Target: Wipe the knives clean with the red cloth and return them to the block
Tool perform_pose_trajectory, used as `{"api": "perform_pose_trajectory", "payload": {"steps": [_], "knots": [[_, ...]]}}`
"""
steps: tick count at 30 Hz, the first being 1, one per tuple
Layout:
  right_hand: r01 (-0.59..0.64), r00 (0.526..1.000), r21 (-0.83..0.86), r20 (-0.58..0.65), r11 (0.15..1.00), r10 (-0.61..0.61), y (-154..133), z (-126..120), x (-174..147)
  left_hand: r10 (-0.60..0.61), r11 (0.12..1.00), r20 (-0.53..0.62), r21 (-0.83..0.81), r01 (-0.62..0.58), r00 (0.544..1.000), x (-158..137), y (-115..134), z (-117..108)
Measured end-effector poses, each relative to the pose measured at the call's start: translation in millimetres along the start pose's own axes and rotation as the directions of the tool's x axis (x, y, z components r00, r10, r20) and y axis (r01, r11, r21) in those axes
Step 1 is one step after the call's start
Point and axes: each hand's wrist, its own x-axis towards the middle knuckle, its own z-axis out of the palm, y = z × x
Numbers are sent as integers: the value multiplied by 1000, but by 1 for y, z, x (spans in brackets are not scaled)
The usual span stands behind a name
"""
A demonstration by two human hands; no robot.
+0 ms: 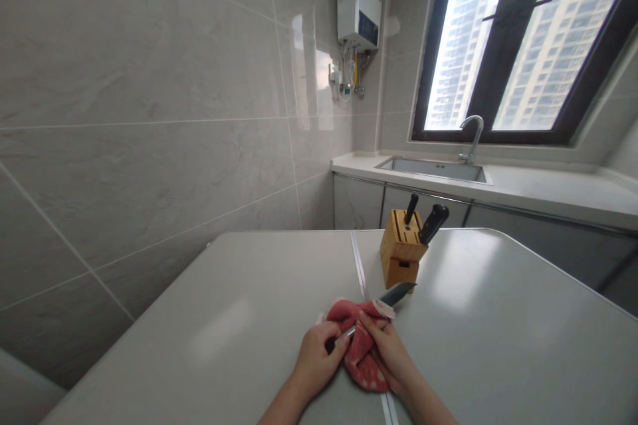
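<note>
We have a kitchen knife [397,293] in the near part of the tabletop [249,319], midway between its left and right edges, its dark blade pointing towards the far right corner. A red cloth [366,362] with pale patches wraps the middle of the knife. Our left hand [319,355] is closed around the handle; our right hand [389,345] pinches the cloth about the blade, though we cannot tell whether those fingers press on the steel beneath.

The likeliest trouble, as we judge it, is a cut: thin or bunched cloth could let the edge through if our right fingers slid along it. A loose left grip could also let the knife twist. The tip lies just by the foot of the wooden knife block [403,239], so a forward push might knock or scratch it.

That block stands near the far edge, right of the metal strip [359,262], holding a large black-handled knife [435,222] and a smaller black handle [411,208]. Beyond that edge is a sink with a curved faucet [473,139].
</note>
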Motion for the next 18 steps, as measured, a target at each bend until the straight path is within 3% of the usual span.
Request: {"api": "perform_pose_trajectory", "payload": {"steps": [13,18], "knots": [[-34,998,-2,60,999,34,6,-8,4,-26,992,-89,-129,14,996,1,7,-5],[-5,1000,-53,25,999,6,8,-10,5,-77,985,-145,-165,53,986,2,2,-3]]}}
